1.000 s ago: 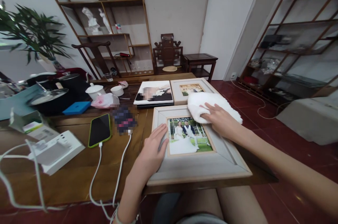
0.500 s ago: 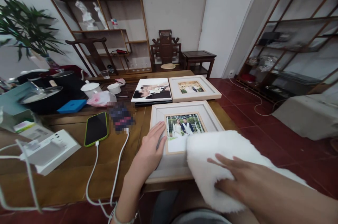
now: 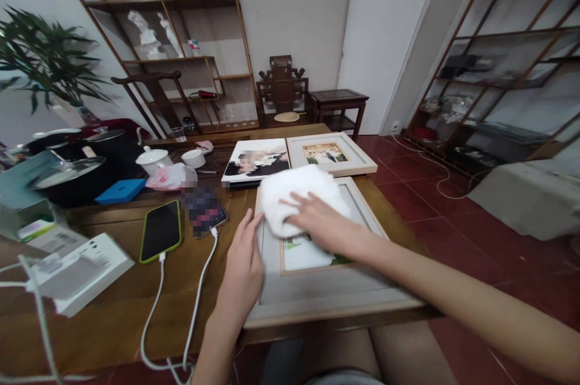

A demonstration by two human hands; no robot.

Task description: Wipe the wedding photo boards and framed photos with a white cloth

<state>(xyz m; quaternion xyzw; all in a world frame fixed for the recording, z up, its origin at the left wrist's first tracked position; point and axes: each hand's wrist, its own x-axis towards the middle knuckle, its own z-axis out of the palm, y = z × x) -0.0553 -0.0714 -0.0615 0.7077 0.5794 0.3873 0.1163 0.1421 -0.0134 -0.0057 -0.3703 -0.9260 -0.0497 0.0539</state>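
A pale wooden picture frame with a wide white mount lies flat at the table's front edge. Its photo is partly covered by a fluffy white cloth. My right hand presses this cloth onto the upper part of the frame, fingers spread over it and thumb tucked into its near side. Along the frame's left edge rests my left hand, fingers stretched out and touching the rim, holding nothing up.
Behind lie a second framed photo and a white-bordered picture. To the left are a green-cased phone and another phone on white cables, a white box, a blue box and a lidded pot.
My right hand has swept the cloth from the frame's lower right to its upper left, covering most of the photo. My left hand has drawn back slightly to the outer left edge.
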